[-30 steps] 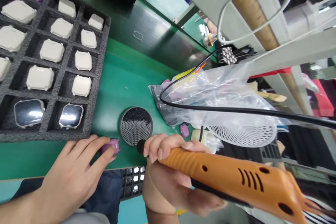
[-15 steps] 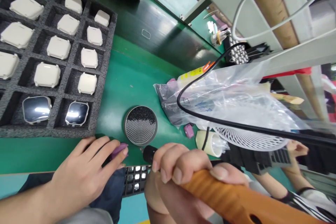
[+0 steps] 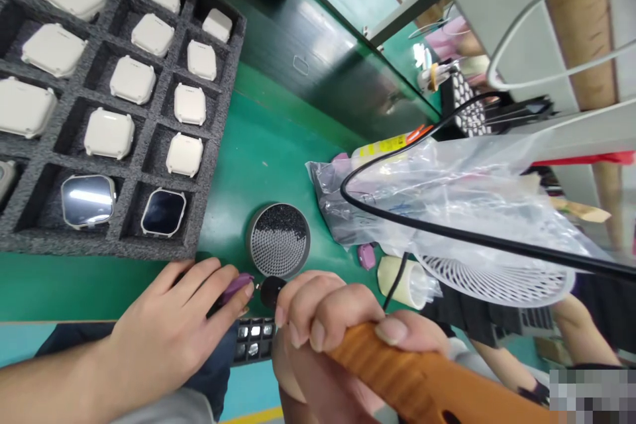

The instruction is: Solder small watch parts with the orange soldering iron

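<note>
My left hand [image 3: 173,321] rests at the front edge of the green bench, its fingers closed on a small purple watch-case-shaped piece [image 3: 235,287] that they partly cover. My right hand [image 3: 342,318] is wrapped round an orange electric screwdriver [image 3: 397,368] with a black nose. Its thin tip points left, right beside the purple piece; whether they touch I cannot tell. Just beyond the tip stands a round grey screw dish [image 3: 271,253] with a dimpled plate and many tiny black screws on its far side.
A dark foam tray [image 3: 227,86] on the left holds several white watch cases [image 3: 132,79] and watches with dark screens [image 3: 163,212]. To the right lie a clear plastic bag [image 3: 447,192], a black cable [image 3: 447,228], another purple piece [image 3: 366,256] and a tape roll [image 3: 395,280]. A co-worker's arms [image 3: 501,351] show further right.
My right hand has brought the screwdriver tip left, from the dish's near edge to beside the purple piece. My left hand keeps its grip. The whole view has shifted a little.
</note>
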`<action>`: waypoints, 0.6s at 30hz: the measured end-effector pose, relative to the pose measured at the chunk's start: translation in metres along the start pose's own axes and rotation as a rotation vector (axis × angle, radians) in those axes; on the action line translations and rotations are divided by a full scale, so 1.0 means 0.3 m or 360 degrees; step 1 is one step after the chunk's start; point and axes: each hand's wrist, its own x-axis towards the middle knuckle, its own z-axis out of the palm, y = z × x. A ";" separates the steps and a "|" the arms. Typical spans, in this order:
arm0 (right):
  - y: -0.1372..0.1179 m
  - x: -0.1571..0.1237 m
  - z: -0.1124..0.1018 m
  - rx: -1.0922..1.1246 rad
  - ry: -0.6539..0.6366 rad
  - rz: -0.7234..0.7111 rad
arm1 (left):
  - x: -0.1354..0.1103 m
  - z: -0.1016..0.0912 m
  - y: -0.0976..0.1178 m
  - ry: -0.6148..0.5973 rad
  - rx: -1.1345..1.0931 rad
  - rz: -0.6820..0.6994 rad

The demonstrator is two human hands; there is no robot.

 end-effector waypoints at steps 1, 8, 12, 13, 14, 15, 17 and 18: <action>0.002 0.000 0.002 -0.0005 0.0011 -0.0002 | -0.001 0.001 0.000 -0.0003 -0.0003 -0.0003; 0.001 -0.008 0.021 -0.0043 0.0068 0.0026 | 0.001 0.000 0.003 0.0018 -0.0009 -0.0025; -0.003 -0.009 0.016 -0.0013 0.0000 0.0047 | 0.002 0.003 0.004 0.0041 -0.0014 -0.0022; -0.002 -0.010 0.009 -0.0002 -0.0015 0.0072 | 0.002 0.004 0.005 0.0042 -0.0017 -0.0024; 0.000 -0.010 0.001 0.0017 -0.0061 0.0084 | 0.002 0.004 0.006 0.0044 -0.0020 -0.0029; 0.004 -0.012 -0.007 0.0037 -0.0117 0.0089 | 0.002 0.003 0.007 0.0043 -0.0026 -0.0034; 0.014 -0.018 -0.016 0.0059 -0.0189 0.0062 | 0.003 0.000 0.008 0.0057 -0.0038 -0.0044; 0.020 -0.022 -0.015 0.0045 -0.0209 0.0052 | 0.004 -0.001 0.009 0.0067 -0.0043 -0.0050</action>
